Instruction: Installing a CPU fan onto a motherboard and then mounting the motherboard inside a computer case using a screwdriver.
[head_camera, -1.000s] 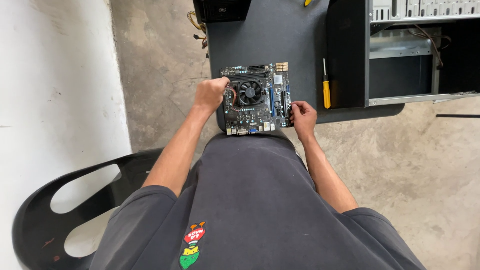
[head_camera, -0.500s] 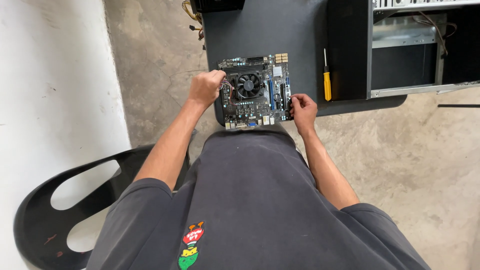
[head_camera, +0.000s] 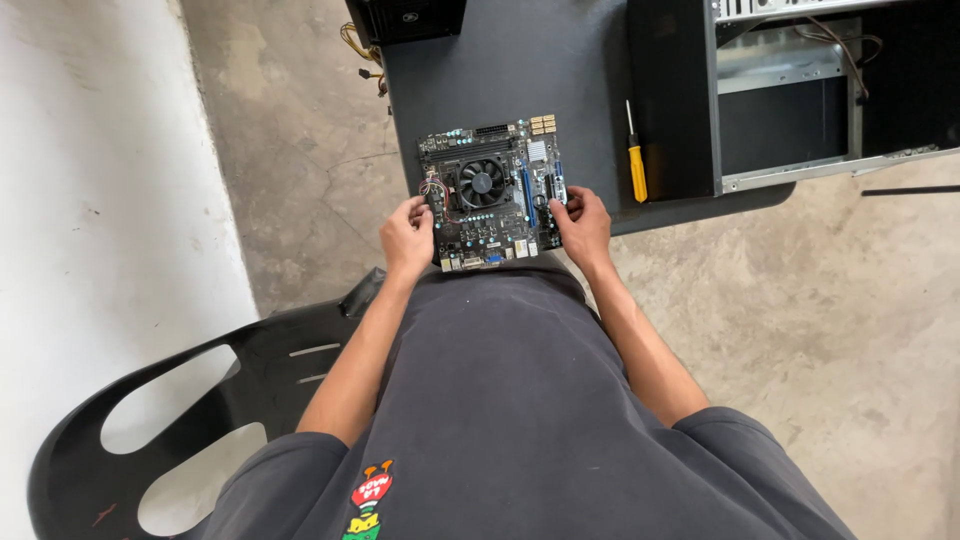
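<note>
Both hands grip dark motherboard (head_camera: 490, 195) edges; round fan centred; seemingly flat.

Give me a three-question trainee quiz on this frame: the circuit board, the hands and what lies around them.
1. True or false: both hands grip the motherboard by its side edges.
2. What lies right of the board: (a) pliers, (b) a yellow-handled screwdriver, (c) a hammer?
3. Which part sits near the board's middle?

Key
1. True: the left hand holds the left edge, the right hand the right edge.
2. b, on the dark table, beside the open computer case.
3. A round cooling fan.
</note>
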